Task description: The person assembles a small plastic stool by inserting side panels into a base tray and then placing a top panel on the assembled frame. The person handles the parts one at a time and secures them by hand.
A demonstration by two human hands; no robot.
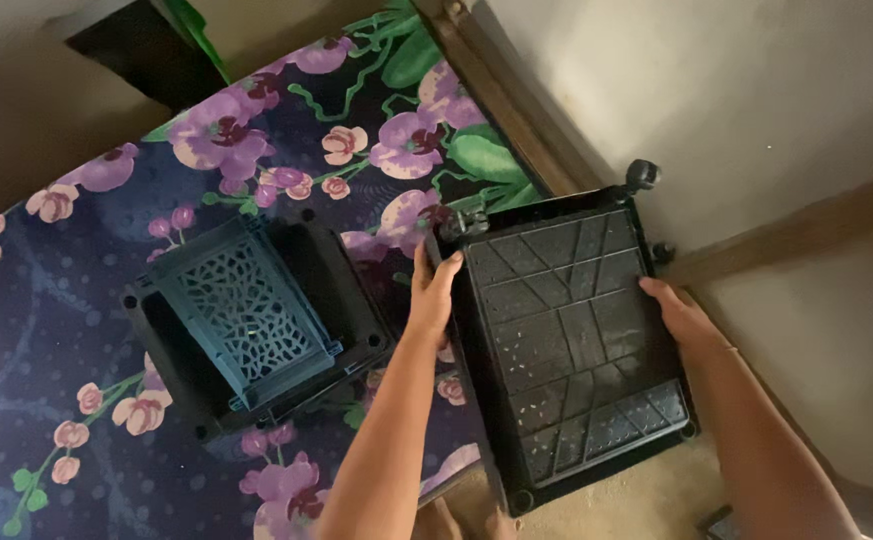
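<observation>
Floral purple bedsheet [76, 300] backdrop, both arms stretched out with left hand [431, 295] and right hand [678, 312] gripping opposite edges of a black wheeled tray [566, 340], teal basket [246, 315] alongside.

Support surface: bed or mattress under a dark navy sheet [76, 300] printed with purple orchids, pink buds, green leaves. Resting directly on it: black square plastic tray [346, 290] with corner sockets, nested with a teal lattice-patterned plastic panel [246, 315] lying tilted inside.
</observation>
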